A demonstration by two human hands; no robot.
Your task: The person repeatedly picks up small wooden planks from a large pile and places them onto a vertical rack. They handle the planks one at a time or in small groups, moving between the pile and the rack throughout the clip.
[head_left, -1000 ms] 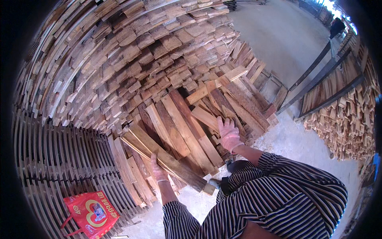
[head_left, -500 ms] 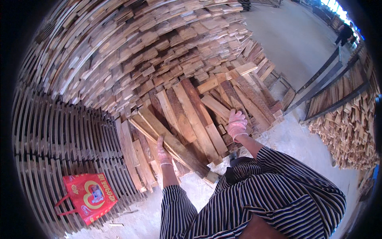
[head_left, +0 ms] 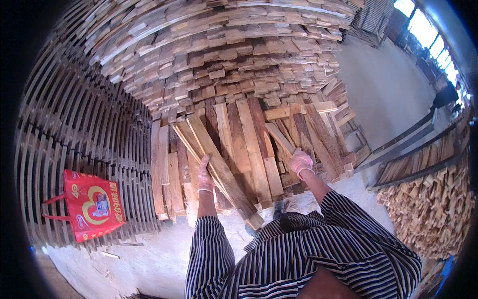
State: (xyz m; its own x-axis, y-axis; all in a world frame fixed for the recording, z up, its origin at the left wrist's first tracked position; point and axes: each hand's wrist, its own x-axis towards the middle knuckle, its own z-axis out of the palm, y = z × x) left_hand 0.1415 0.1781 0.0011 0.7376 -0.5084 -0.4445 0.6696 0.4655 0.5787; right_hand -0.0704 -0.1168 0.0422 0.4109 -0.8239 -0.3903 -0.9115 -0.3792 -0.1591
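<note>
My left hand, in a pale pink glove, is closed on the side of a long wooden plank. That plank slants across the others, its near end close to my body, and a thinner strip runs along its left side. My right hand, gloved the same way, is closed round the near end of a shorter plank, which slopes away to the far left. Beneath both hands lies a layer of planks set side by side, pointing away from me. My fingertips are partly hidden.
A tall stack of boards rises beyond the layer. Slatted wood stands at left, with a red bag against it. At right are a dark metal frame and a heap of wood pieces.
The whole view has turned, so the bag and stack sit differently in the picture. Both hands keep their grip, and the planks under them show little movement.
</note>
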